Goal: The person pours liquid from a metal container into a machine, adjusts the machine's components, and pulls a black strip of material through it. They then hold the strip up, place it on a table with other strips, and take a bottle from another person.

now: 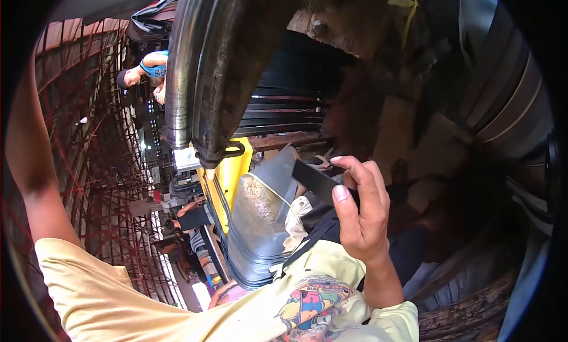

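Nearest you was your own yellow shirt (pixel 177 312), its sleeve round your left arm (pixel 44 206); that arm reached up past the view's edge, so your left hand and its grip could not be told. Your right hand (pixel 367 223) was partly closed, thumb and fingers bent around one end of a flat dark strip (pixel 316 181), seemingly a light pinch. The strip's free end stuck out over the upper corner of some curved grey sheeting (pixel 251 247); whether they touched was unclear. Held by one end, it could have twisted or slipped out, since little seemed to steady the other. Above, a thick curved metal piece (pixel 180 81) ended in a metal loop (pixel 235 148), whose open shape could have snagged a strip swung too close. A pale cloth (pixel 296 223) lay by the sheeting's right edge; pulled along, it could have tangled. Beyond the left edge stood a yellow object (pixel 239 164), perhaps a container, its inside hidden. Farther off was a person in a blue top (pixel 152 68).
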A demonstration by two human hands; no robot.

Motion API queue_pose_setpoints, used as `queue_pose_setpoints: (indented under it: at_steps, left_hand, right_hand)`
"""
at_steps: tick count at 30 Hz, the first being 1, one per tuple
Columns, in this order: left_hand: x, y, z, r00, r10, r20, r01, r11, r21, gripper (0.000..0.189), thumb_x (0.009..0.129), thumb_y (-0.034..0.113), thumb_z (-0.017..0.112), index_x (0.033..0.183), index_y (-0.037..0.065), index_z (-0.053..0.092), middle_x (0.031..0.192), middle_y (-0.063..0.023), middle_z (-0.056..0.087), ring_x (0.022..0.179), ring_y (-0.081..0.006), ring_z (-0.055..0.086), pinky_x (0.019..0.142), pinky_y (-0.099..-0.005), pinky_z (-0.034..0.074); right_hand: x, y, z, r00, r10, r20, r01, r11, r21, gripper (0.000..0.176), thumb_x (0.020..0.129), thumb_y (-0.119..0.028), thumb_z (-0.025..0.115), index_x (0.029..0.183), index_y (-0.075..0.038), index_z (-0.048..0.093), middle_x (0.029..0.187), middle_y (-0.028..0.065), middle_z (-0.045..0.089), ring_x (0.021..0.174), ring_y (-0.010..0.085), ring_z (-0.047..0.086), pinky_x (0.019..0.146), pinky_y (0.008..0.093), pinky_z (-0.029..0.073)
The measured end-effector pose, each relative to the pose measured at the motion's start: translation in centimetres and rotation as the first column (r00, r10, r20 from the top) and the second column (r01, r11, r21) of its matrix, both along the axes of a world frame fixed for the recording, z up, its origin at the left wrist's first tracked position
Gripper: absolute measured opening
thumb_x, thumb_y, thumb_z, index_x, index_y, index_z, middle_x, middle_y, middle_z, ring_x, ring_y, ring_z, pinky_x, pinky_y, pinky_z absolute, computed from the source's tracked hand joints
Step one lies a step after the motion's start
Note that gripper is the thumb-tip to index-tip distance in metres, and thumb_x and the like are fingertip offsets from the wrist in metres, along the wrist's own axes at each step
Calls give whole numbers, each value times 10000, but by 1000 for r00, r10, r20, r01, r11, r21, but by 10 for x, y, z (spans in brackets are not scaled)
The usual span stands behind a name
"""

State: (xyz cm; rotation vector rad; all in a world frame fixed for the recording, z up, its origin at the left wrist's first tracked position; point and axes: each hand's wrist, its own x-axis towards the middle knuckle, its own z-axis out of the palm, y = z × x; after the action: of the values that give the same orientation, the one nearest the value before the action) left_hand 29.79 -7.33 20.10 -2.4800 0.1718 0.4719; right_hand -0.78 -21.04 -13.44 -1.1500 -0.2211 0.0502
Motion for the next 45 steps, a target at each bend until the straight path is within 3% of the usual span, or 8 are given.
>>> queue_pose_setpoints:
  at_steps: [2,7,18,21,24,34,45]
  left_hand:
    - [-2,1,-5,999,-42,9,42,999,-3,489,966,412,636,1268,74,450,1134,-129,575,974,-227,589,866,-415,498]
    - [-2,3,-20,988,-152,17,152,988,-14,450,969,400,628,1216,74,441,1096,-119,556,949,-222,568,848,-413,485]
    - [-11,26,-27,945,-314,90,317,948,-28,379,976,376,612,1102,74,420,1011,-95,515,893,-211,522,809,-408,456]
    - [-14,32,-24,927,-355,121,361,932,-36,365,978,369,607,1071,74,414,988,-89,504,878,-207,510,799,-406,448]
    - [-15,35,-21,903,-401,156,412,910,-44,353,980,362,603,1040,74,408,965,-82,493,863,-204,497,788,-405,440]
    - [-13,40,-21,801,-541,255,574,816,-73,336,986,340,587,936,74,389,889,-61,455,813,-194,456,753,-400,414]
    - [-15,30,-7,641,-660,393,736,674,-69,359,993,315,571,822,73,368,804,-37,414,758,-183,410,714,-395,385]
  right_hand:
    - [0,7,0,997,-79,12,76,988,133,295,900,43,625,1192,30,662,868,120,597,657,209,588,589,312,473]
    - [-4,21,4,981,-193,15,189,972,138,247,879,55,712,1126,49,714,937,124,639,706,173,611,595,277,488]
    - [2,49,11,972,-231,49,212,944,255,399,749,60,829,1133,68,724,942,138,628,724,174,629,615,269,507]
    - [-2,52,14,985,-171,9,163,951,263,424,718,35,860,1120,78,732,980,156,665,862,188,648,719,260,532]
    - [-2,51,15,988,-155,25,146,964,222,461,689,33,877,1124,74,732,983,152,649,866,191,653,729,267,541]
    - [0,57,10,972,-216,90,193,957,216,469,666,30,883,1112,58,743,981,133,635,760,145,607,596,237,455]
    - [5,59,10,950,-285,127,264,951,162,451,689,-43,909,1111,4,757,937,125,673,794,169,669,625,232,544]
